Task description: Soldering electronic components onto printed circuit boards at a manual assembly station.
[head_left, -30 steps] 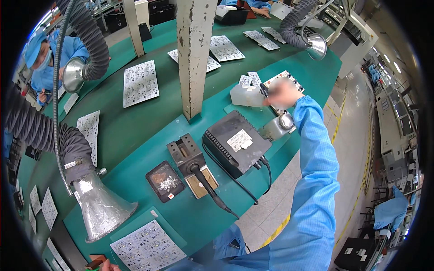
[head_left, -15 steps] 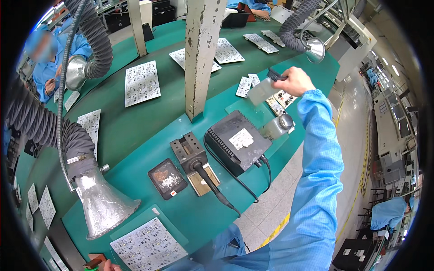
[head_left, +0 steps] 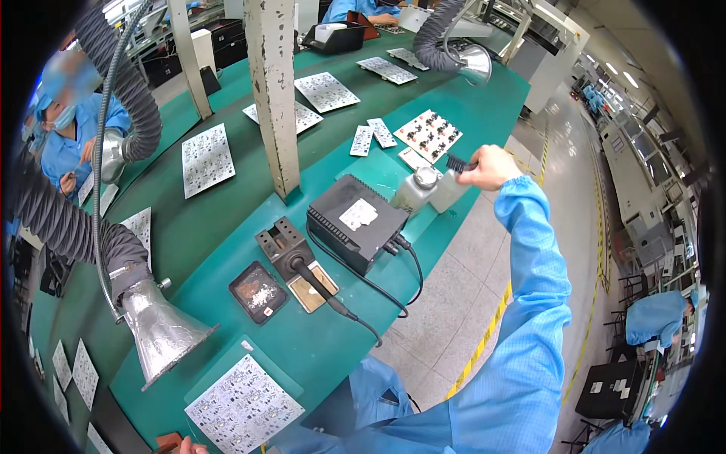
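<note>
The right hand (head_left: 490, 166) is reaching out over the far right part of the green desk (head_left: 227, 219), its fingers clamped on a small black brush (head_left: 457, 162) with the bristle end pointing left, toward the lidded plastic bottle (head_left: 417, 189) just beside it. The bottle is standing upright against the black soldering station (head_left: 357, 223), seemingly kept close so the brush can meet it easily. A populated circuit board (head_left: 428, 135) is lying just beyond. The left hand (head_left: 190, 447) is barely showing at the lower edge, beside a white circuit panel (head_left: 243, 405); whether its fingers are apart or together I cannot tell.
</note>
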{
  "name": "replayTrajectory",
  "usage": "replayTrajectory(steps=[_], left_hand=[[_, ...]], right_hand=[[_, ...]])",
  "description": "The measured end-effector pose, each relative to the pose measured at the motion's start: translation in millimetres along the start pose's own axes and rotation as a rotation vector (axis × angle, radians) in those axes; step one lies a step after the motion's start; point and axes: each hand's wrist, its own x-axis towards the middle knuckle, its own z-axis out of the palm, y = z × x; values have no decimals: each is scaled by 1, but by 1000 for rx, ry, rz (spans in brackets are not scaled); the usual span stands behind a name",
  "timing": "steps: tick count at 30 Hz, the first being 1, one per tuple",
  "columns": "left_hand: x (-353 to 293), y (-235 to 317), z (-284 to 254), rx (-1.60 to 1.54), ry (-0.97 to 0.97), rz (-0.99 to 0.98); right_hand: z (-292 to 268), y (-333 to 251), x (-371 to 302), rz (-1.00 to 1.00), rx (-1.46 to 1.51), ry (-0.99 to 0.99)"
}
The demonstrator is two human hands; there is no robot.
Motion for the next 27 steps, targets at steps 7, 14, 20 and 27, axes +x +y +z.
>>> replayTrajectory(steps=[7, 14, 20, 27], left_hand=[[-6, -9, -4, -26, -1, -11], [-7, -2, -4, 19, 20, -1], [-4, 5, -2, 38, 23, -41], [-5, 10, -1, 61, 42, -51]], right_hand=[[19, -7, -10, -166, -53, 64], [8, -15, -18, -116, -48, -35], [26, 21, -12, -137, 358, -84], [40, 41, 31, 214, 353, 94]])
